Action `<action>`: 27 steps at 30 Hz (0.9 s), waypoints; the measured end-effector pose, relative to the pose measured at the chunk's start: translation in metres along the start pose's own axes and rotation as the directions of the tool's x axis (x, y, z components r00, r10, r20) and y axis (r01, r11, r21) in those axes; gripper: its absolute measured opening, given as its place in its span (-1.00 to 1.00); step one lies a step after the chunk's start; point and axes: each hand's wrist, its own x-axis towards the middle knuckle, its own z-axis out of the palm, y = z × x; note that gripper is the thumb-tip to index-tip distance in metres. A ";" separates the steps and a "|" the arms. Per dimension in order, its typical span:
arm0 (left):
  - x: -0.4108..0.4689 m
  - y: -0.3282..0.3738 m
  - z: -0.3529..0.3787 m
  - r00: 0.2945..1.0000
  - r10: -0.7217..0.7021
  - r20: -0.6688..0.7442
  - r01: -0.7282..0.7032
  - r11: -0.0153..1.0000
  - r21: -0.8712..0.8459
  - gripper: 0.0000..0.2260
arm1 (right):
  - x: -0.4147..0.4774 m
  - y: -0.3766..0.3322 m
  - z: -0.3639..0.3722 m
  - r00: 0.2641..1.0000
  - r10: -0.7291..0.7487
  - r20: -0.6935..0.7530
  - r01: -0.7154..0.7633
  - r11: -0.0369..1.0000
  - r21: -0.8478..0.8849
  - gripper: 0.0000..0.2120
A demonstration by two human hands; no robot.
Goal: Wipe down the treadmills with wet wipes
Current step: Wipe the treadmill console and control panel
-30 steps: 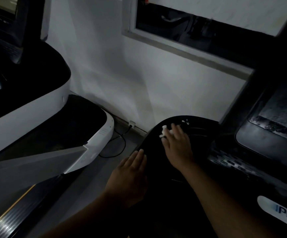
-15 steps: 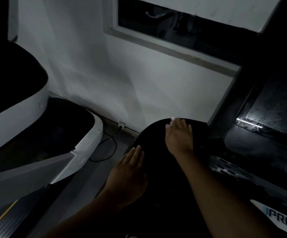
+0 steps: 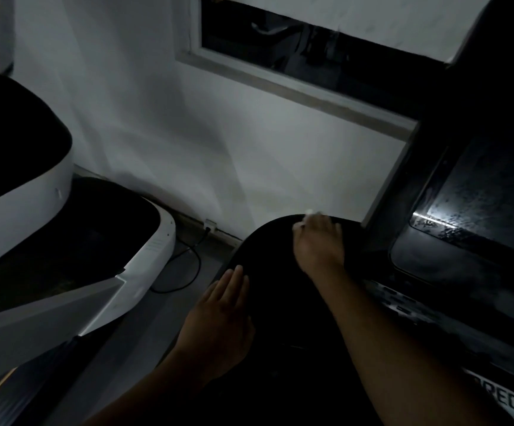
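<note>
1. Fingers (image 3: 318,224) of right hand (image 3: 320,247) pressed together, flattening wipe (image 3: 310,212) on treadmill hood (image 3: 268,250) far edge, likely for wiping pressure.
2. Left hand (image 3: 222,315) flat on hood, fingers together, probably bracing the reach.

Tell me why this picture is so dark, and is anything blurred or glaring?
Head view: dim throughout, only the wall catches light; the black cover swallows detail; a bright glare streak sits on the dark panel at right; the right hand and wet wipe are smeared by motion.
</note>
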 end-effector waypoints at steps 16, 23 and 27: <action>-0.004 -0.004 0.001 1.000 0.007 -0.014 -0.007 1.000 -0.004 -0.38 | -0.033 -0.036 0.012 0.971 -0.237 0.033 0.236 0.972 0.019 -0.32; -0.005 -0.003 0.002 0.999 -0.006 -0.040 0.005 1.000 -0.004 -0.39 | -0.026 -0.014 0.007 0.989 -0.149 -0.016 0.149 0.989 0.002 -0.40; -0.010 -0.005 0.006 1.000 0.026 -0.007 -0.025 0.999 0.029 -0.37 | -0.088 -0.027 0.020 0.841 -0.541 0.030 0.532 0.836 0.136 -0.39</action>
